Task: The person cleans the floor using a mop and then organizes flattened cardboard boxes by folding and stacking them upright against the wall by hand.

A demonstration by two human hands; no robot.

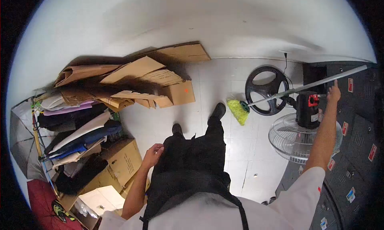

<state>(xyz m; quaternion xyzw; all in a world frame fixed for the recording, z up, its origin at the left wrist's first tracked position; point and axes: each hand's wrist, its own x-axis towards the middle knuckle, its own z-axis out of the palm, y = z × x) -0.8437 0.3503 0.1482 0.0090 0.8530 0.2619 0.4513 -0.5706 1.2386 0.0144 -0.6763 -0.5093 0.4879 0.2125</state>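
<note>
My right hand (333,93) is stretched out at the right, its index finger extended up to the pale grey handle of a broom (304,86). The fingertip meets or nearly meets the handle; the hand is not wrapped around it. The broom's yellow-green bristles (239,111) rest on the floor near my right foot, while the handle slants up toward the dark lockers (356,98). Under that handle stands a fan with a black motor (307,114), a wire cage and a round black base (250,88). Beside my left thigh, my left hand (153,156) hangs with loosely curled fingers, apparently holding nothing.
Flattened cardboard (140,70) leans along the wall at the left. Clothes (88,138) hang on a rack there, above cardboard boxes (122,162). An umbrella (24,138) stands at the far left. A black power cord (285,62) runs from the wall behind the fan base.
</note>
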